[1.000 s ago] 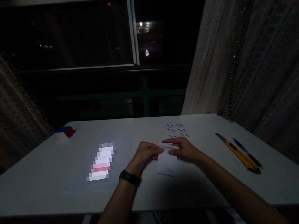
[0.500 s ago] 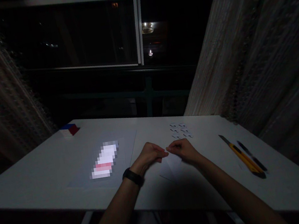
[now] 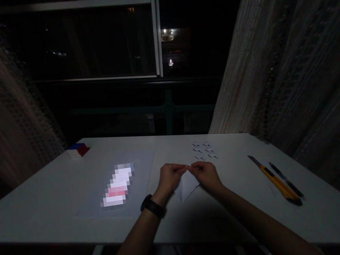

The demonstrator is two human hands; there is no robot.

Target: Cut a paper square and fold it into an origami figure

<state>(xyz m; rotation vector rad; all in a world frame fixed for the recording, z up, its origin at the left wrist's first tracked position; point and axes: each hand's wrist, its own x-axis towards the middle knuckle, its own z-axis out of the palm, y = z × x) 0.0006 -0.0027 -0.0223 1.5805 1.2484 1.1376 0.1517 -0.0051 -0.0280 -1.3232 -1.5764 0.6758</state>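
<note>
A small white sheet of paper [image 3: 185,187] lies folded into a downward-pointing triangle on the white table [image 3: 55,191]. My left hand [image 3: 169,178], with a black wristband, and my right hand [image 3: 207,174] pinch its top corner together, fingertips almost touching. Both hands are closed on the paper just above the tabletop.
Several small folded paper pieces [image 3: 204,150] lie beyond my hands. A yellow utility knife [image 3: 273,180] and a black pen [image 3: 285,179] rest at the right. A large sheet with a blurred patch [image 3: 119,188] lies left; a coloured cube [image 3: 76,149] sits at the far left corner. Curtains flank a dark window.
The paper went from a rectangle held at its top edge to a triangle. My hands drew closer until the fingertips met at its top corner.
</note>
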